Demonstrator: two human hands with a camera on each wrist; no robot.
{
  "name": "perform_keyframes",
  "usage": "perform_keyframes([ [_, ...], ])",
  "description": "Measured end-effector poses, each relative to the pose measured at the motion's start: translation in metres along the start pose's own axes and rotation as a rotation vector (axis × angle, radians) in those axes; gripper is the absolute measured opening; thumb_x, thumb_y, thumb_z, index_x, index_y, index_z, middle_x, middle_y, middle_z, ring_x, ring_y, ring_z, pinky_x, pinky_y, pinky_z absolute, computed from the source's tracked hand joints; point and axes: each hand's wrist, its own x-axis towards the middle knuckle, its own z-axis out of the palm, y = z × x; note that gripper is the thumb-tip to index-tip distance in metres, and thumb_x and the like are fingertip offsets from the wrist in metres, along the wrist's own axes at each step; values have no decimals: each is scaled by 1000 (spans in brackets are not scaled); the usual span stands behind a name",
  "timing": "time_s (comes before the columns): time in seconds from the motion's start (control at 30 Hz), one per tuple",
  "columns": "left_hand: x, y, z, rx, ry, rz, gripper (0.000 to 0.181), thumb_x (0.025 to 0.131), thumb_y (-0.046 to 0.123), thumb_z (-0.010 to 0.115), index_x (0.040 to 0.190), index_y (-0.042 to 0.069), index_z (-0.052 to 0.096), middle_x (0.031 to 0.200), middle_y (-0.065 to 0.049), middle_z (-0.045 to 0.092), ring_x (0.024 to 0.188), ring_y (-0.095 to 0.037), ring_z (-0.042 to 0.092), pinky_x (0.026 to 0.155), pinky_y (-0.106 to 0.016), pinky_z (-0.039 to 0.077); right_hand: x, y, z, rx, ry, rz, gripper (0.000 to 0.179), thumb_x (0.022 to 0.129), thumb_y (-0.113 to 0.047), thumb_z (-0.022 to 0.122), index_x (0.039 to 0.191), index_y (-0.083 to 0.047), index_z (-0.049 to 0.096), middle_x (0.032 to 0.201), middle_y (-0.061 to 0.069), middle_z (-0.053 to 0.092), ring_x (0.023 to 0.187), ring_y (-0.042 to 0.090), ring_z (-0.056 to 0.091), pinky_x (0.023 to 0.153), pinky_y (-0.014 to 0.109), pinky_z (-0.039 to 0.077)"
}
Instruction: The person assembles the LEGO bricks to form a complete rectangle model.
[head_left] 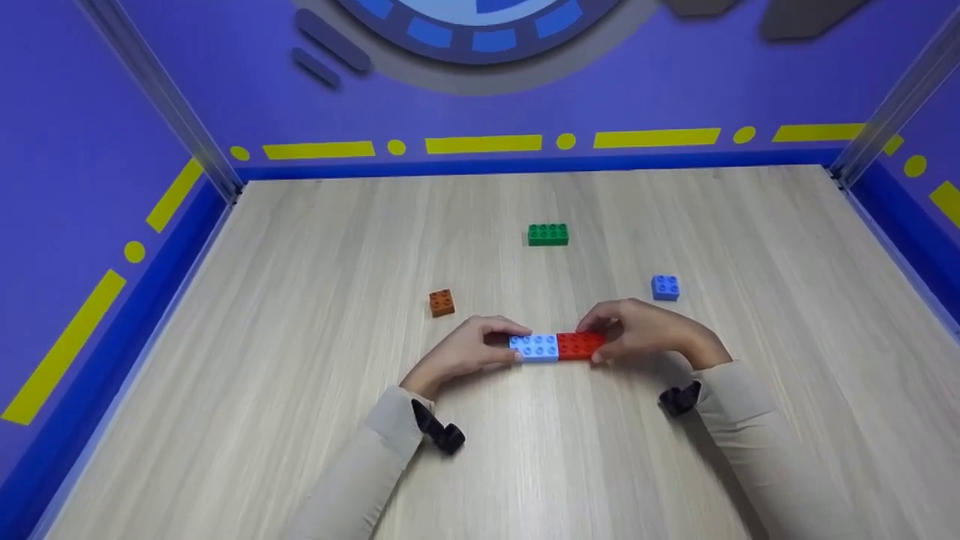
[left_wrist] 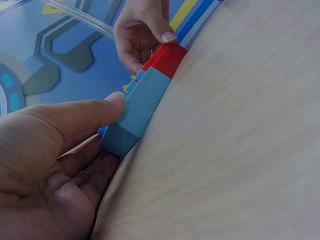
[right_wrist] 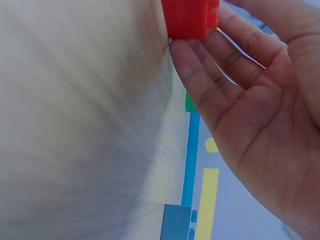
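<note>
On the table a light blue brick (head_left: 535, 348) and a red brick (head_left: 576, 346) lie end to end, studs up, their short ends meeting. My left hand (head_left: 466, 351) pinches the light blue one at its left end, thumb on the near side and fingers round the far side. From the right, my right hand (head_left: 651, 330) pinches the red brick by its right part in the same way. The left wrist view shows both bricks (left_wrist: 140, 107) low against the tabletop in one line. In the right wrist view, fingertips (right_wrist: 186, 60) rest right at the red brick's end.
A green brick (head_left: 548, 235) lies farther back on the wooden table (head_left: 337, 315). An orange-brown square brick (head_left: 442, 303) sits beyond my left hand, and a small blue brick (head_left: 665, 288) beyond my right. Purple-blue panels (head_left: 480, 112) wall the table's back and sides.
</note>
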Motion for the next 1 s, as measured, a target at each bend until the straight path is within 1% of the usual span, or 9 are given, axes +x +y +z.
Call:
perform_keyframes([
  [0.13, 0, 0, 0, -6, -2, 6, 36, 84, 18, 74, 118, 24, 69, 124, 3, 64, 120, -15, 53, 107, -37, 38, 0, -2, -1, 14, -6, 8, 41, 77, -25, 81, 113, -10, 68, 111, 6, 68, 97, 19, 63, 87, 38, 52],
  [0.27, 0, 0, 0, 15, -1, 13, 35, 84, 19, 74, 119, 24, 69, 125, 3, 63, 121, -15, 52, 108, -38, 38, 0, -4, -1, 27, -14, 34, 45, 78, -27, 80, 117, -10, 67, 115, 6, 67, 100, 20, 63, 91, 42, 51],
  [0.5, 1, -1, 0, 34, 0, 0, 36, 84, 21, 74, 119, 26, 69, 125, 5, 63, 122, -14, 52, 109, -37, 36, 1, -9, -3, 36, -5, 84, 43, 80, -25, 78, 119, -10, 67, 118, 7, 66, 105, 23, 63, 95, 45, 50],
  [0.67, 1, -1, 0, 35, -1, 4, 37, 84, 21, 74, 119, 26, 69, 125, 6, 63, 121, -14, 52, 109, -37, 36, 2, -8, -5, 71, 3, 60, 39, 84, -21, 74, 120, -7, 66, 118, 9, 67, 109, 27, 64, 94, 45, 51],
  [0.7, 0, 3, 0, 37, 1, 0, 36, 84, 19, 73, 120, 24, 69, 125, 4, 63, 122, -15, 52, 109, -37, 36, 3, -8, -6, 67, 10, 50, 39, 84, -22, 73, 119, -7, 66, 118, 8, 67, 109, 26, 64, 95, 45, 51],
  [0.87, 0, 2, 0, 45, 3, 9, 37, 84, 20, 74, 121, 23, 68, 126, 3, 63, 122, -16, 52, 109, -37, 36, 7, -9, -11, 6, 53, 28, 39, 87, -28, 71, 120, -8, 66, 117, 7, 67, 110, 27, 63, 96, 47, 50],
  [0.9, -1, 3, 0, 44, 3, 8, 37, 84, 20, 74, 121, 23, 68, 126, 2, 63, 122, -16, 52, 109, -38, 36, 8, -9, -12, -1, 61, 33, 38, 88, -27, 70, 120, -8, 66, 117, 8, 67, 111, 27, 62, 96, 47, 49],
  [0.93, 1, -1, -1, 43, 1, 10, 37, 83, 22, 75, 120, 25, 68, 126, 4, 63, 121, -15, 52, 108, -37, 37, 9, -9, -12, -6, 69, 39, 38, 88, -26, 69, 121, -8, 66, 118, 8, 67, 111, 27, 62, 97, 48, 49],
  [1.0, 1, 0, 0, 39, 0, 9, 37, 83, 23, 74, 120, 25, 68, 126, 4, 63, 121, -15, 52, 108, -37, 37, 10, -9, -15, -1, 89, 49, 36, 89, -23, 68, 121, -7, 65, 118, 10, 67, 112, 28, 61, 97, 48, 49],
])
